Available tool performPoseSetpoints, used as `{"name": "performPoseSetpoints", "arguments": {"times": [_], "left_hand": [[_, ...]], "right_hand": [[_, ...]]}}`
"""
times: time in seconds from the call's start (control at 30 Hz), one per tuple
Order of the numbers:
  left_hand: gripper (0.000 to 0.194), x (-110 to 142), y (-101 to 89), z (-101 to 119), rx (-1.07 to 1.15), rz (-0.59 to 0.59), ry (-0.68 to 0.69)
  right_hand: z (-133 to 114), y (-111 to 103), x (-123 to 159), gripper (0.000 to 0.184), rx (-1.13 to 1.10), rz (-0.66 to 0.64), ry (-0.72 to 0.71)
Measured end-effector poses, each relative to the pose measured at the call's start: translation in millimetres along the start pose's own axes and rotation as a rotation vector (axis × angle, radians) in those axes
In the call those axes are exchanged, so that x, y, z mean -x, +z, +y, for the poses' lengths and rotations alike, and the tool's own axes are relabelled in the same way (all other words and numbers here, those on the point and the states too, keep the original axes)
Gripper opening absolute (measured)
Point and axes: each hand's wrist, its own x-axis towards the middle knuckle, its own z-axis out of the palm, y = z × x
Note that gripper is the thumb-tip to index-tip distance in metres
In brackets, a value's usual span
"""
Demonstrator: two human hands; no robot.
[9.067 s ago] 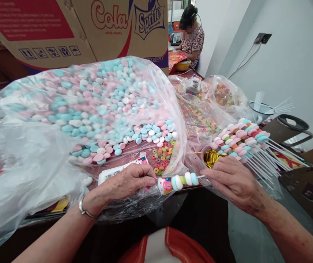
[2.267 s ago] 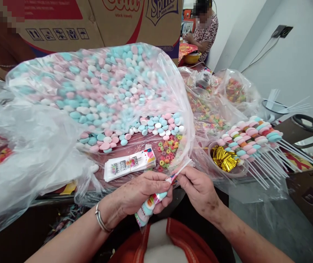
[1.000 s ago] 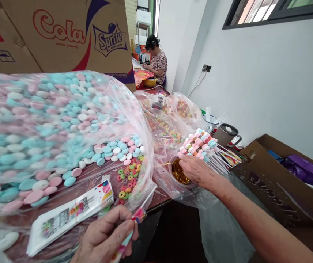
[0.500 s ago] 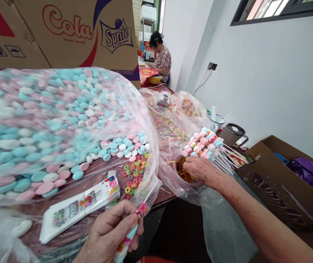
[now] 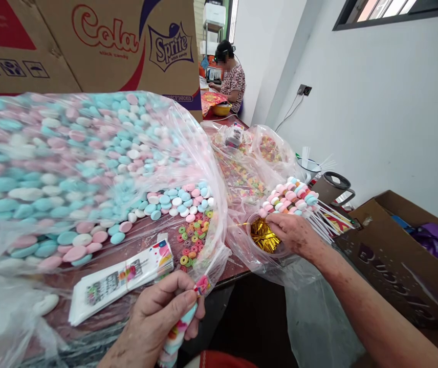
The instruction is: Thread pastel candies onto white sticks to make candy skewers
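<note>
My left hand (image 5: 157, 322) is closed around a bagged candy skewer (image 5: 180, 327) at the table's front edge, pinching the twisted neck of its printed wrapper (image 5: 202, 284). My right hand (image 5: 293, 232) hovers over a clear cup of gold twist ties (image 5: 263, 236), fingers curled together at the cup's rim; whether a tie is in them I cannot make out. Just beyond it lies a pile of finished candy skewers (image 5: 291, 197) with white sticks pointing right.
A big clear bag of pink, blue and white candies (image 5: 81, 168) fills the left. Small coloured ring candies (image 5: 194, 240) and a stack of printed wrappers (image 5: 121, 278) lie nearby. A cardboard box (image 5: 391, 255) stands at the right, a kettle (image 5: 332, 186) behind. Another person (image 5: 232, 76) sits far back.
My right hand left the wrapped skewer and reached right to the cup of gold ties, then lifted slightly. My left hand kept its hold on the bagged skewer.
</note>
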Motion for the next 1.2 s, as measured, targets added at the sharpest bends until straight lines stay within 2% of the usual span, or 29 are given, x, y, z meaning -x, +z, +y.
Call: {"name": "performPoseSetpoints", "arguments": {"times": [0.47,0.6,0.77,0.93,1.1,1.2], "left_hand": [[0.031,-3.0,-3.6,-1.3,-0.030,-0.052,-0.022],[0.031,-1.6,-3.3,-1.3,-0.024,-0.061,-0.023],[0.031,-0.1,-1.4,-1.6,-0.030,-0.042,-0.023],[0.033,-0.3,-1.8,-5.7,-0.033,-0.047,-0.041],[0.031,0.6,-2.9,-5.4,-0.033,-0.067,-0.032],[0.031,0.9,-3.5,-6.5,-0.030,-0.028,-0.021]], "right_hand": [[-6.0,-10.0,-1.7,0.022,0.014,-0.143,-0.039],[-12.1,-12.0,-2.1,0.020,0.043,-0.105,-0.025],[-22.9,-5.5,-8.2,0.016,0.040,-0.152,-0.027],[-40.1,4.0,-17.0,0.020,0.092,-0.241,0.056],[-32.5,2.9,-17.3,0.022,0.068,-0.180,0.081],[-17.1,1.0,-15.6,0.021,-0.175,0.002,0.012]]}}
